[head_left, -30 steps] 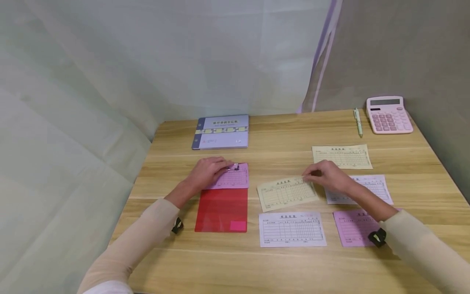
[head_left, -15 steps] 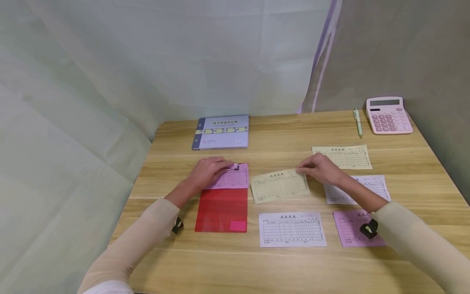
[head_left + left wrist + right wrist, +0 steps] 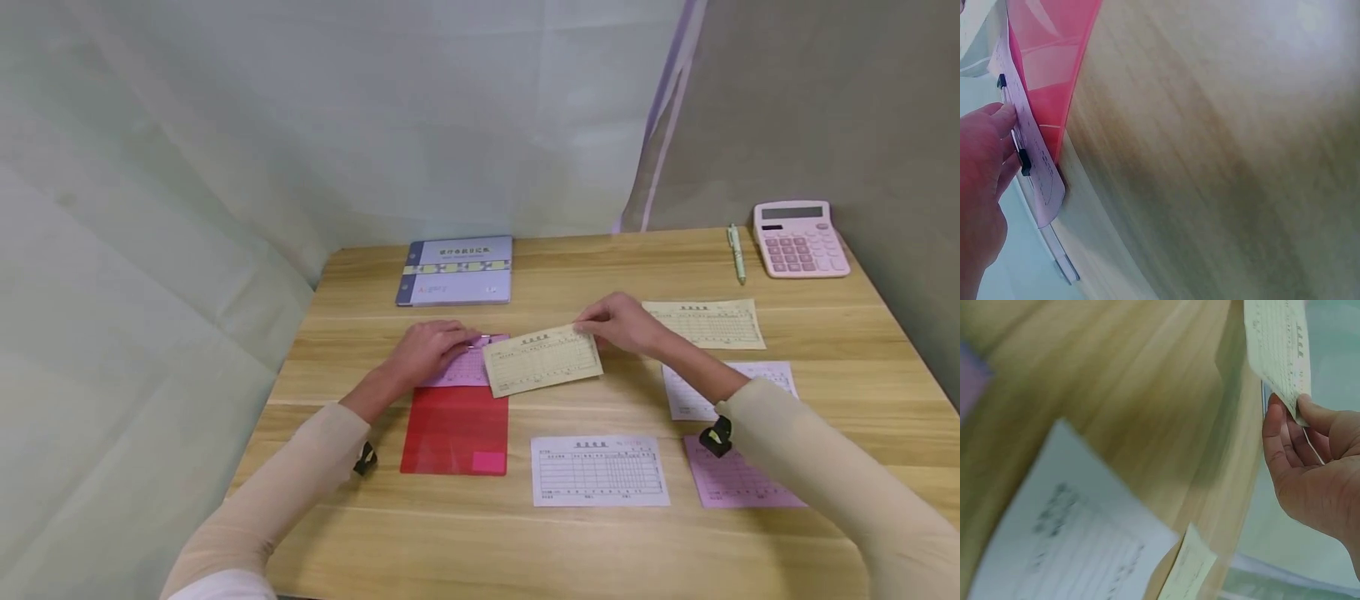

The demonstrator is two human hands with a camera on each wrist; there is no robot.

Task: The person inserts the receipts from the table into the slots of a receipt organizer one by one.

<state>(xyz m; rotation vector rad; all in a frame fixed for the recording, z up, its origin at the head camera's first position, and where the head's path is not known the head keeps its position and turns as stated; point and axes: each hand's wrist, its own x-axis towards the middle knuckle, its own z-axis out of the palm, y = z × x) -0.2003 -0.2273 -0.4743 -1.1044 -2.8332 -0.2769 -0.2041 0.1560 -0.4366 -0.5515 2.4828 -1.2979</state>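
Yellow receipt slip point(image 3: 543, 360), one, hand-held. Head view: we find it tilted above the counter point(image 3: 450, 533), its left end overlapping the pink receipt slip point(image 3: 465, 367) in our line of sight; whether the two touch, we cannot tell. Right grip point(image 3: 622, 323): grasping the yellow receipt slip by its upper right corner, which, in our judgement, leaves nearly all the printed face uncovered and the left end free. Left grip point(image 3: 429, 352): at the metal clip point(image 3: 480, 341) of the red clip folder point(image 3: 457, 429); we take this hold as one that controls the clip and steadies the folder. The pink receipt slip lies across the folder's far end, beneath the clip.

Also on the counter: near white slip point(image 3: 600, 472); far white slip point(image 3: 690, 402), partly under the right forearm in our view; loose pink slip point(image 3: 731, 483); second yellow slip point(image 3: 708, 325). These lie well spaced, we suppose so that each can be lifted singly. Toward the back: bank journal point(image 3: 455, 272), pen point(image 3: 737, 254), pink calculator point(image 3: 801, 240), set, we judge, out of the hands' way.

Left wrist view: thumb and fingers grasp the clip's bar between its black ends. How far the clip is raised, we cannot tell.

Right wrist view: thumb and fingertips pinch the slip's corner; the sheet bends slightly and stands clear of the counter, so we judge it limp and supported by that corner alone.
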